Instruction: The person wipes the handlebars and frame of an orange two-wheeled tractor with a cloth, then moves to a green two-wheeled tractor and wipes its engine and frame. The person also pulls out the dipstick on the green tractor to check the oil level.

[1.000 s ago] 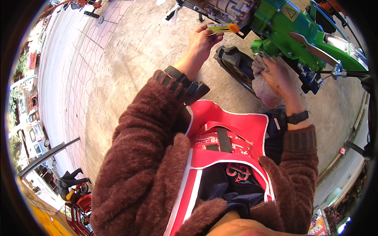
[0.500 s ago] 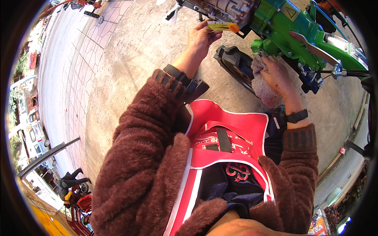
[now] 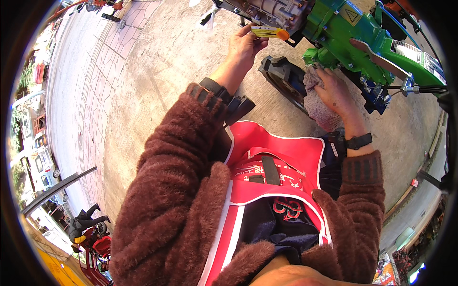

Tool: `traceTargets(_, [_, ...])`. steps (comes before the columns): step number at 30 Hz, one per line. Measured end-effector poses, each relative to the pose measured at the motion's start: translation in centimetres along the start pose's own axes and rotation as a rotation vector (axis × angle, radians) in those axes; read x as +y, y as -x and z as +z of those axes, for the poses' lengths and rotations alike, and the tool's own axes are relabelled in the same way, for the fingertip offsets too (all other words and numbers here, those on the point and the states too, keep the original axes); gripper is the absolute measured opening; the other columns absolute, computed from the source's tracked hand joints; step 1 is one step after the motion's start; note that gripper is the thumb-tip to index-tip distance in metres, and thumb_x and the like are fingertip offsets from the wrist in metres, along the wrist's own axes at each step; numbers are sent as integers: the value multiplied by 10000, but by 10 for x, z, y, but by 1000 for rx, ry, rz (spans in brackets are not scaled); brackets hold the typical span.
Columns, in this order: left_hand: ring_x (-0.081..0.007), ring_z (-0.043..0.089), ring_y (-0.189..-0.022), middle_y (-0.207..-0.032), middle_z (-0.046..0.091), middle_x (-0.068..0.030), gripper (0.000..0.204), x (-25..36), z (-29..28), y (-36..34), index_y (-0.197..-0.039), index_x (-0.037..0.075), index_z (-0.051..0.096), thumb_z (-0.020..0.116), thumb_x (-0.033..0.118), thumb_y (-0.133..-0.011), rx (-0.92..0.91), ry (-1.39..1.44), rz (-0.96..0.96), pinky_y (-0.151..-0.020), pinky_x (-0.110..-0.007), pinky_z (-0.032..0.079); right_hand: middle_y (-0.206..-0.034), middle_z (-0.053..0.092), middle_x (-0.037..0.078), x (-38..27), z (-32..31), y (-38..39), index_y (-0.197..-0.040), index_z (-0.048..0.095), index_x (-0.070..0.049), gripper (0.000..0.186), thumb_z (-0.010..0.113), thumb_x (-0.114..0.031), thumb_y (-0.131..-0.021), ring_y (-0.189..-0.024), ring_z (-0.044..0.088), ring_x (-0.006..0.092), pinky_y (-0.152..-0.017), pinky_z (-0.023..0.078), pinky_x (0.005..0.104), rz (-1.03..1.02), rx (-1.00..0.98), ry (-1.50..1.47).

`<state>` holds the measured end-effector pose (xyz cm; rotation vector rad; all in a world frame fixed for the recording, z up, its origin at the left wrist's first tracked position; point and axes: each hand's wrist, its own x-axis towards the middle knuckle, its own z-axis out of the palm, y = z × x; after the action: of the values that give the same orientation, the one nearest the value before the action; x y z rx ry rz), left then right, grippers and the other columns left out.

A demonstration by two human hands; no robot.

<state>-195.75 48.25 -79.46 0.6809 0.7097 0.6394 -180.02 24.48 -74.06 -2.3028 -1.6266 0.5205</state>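
My left hand (image 3: 242,46) is closed, its fingertips at the left end of a yellow label tag (image 3: 263,31) with an orange round cap beside it. The tag lies along the lower edge of a grey metal engine (image 3: 281,14). My right hand (image 3: 334,90) grips a bunched greyish-pink cloth (image 3: 320,107) just below a green machine housing (image 3: 336,28); the cloth's top is against or very near a green fitting there. Between my hands stands a black wheel (image 3: 284,81), tilted, partly hidden by the cloth.
Cables and levers (image 3: 408,86) stick out at the machine's right. Concrete floor (image 3: 157,71) lies beneath, with paving and a road to the left. Far at the lower left, a person in dark clothes (image 3: 83,224) is by red machinery. A dark metal bar (image 3: 59,188) crosses the left side.
Almost nothing differs. Both hands keep their places, and the distant person at the lower left has shifted slightly.
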Motion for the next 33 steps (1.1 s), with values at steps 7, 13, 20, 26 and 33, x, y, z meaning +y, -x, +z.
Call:
traceTargets(7, [-214, 679, -760, -977, 661, -174, 340, -3, 1, -4, -1277, -22, 518, 422, -19, -952, -10, -48, 8, -713, -335, 606, -1169, 592, 195, 2, 1, 0, -1251, 553, -28, 483, 669, -127, -792, -1082, 591, 388, -883, 502, 465, -9, 7, 5])
traceTargets(13, [-223, 685, -774, -972, 664, -180, 307, -4, 2, -4, -1235, -28, 528, 418, 31, -955, -3, -73, 62, -719, -348, 604, -1175, 593, 195, 1, 1, 0, -1254, 553, -28, 489, 671, -133, -791, -1089, 590, 385, -888, 501, 461, 9, 1, 19])
traceTargets(20, [-233, 683, -763, -986, 657, -193, 343, -6, 1, -6, -1283, -31, 478, 385, 38, -960, -1, -29, 41, -708, -351, 604, -1179, 593, 198, 0, 0, 0, -1253, 556, -25, 484, 663, -137, -793, -1093, 589, 385, -894, 500, 460, 15, -7, 24])
traceTargets(26, [-230, 674, -773, -979, 651, -185, 329, -5, 4, -5, -1277, -27, 462, 379, 48, -968, 13, -28, 27, -707, -350, 600, -1193, 591, 218, 1, 1, 0, -1264, 556, -24, 485, 651, -142, -803, -1095, 589, 392, -902, 499, 460, 26, -15, 12])
traceTargets(33, [-236, 664, -786, -979, 648, -185, 281, -1, 10, 1, -1198, -27, 518, 386, 28, -956, 50, -5, -2, -708, -357, 596, -1185, 592, 222, 1, 1, -1, -1257, 557, -22, 475, 645, -139, -804, -1088, 590, 397, -895, 500, 464, 18, -4, 6])
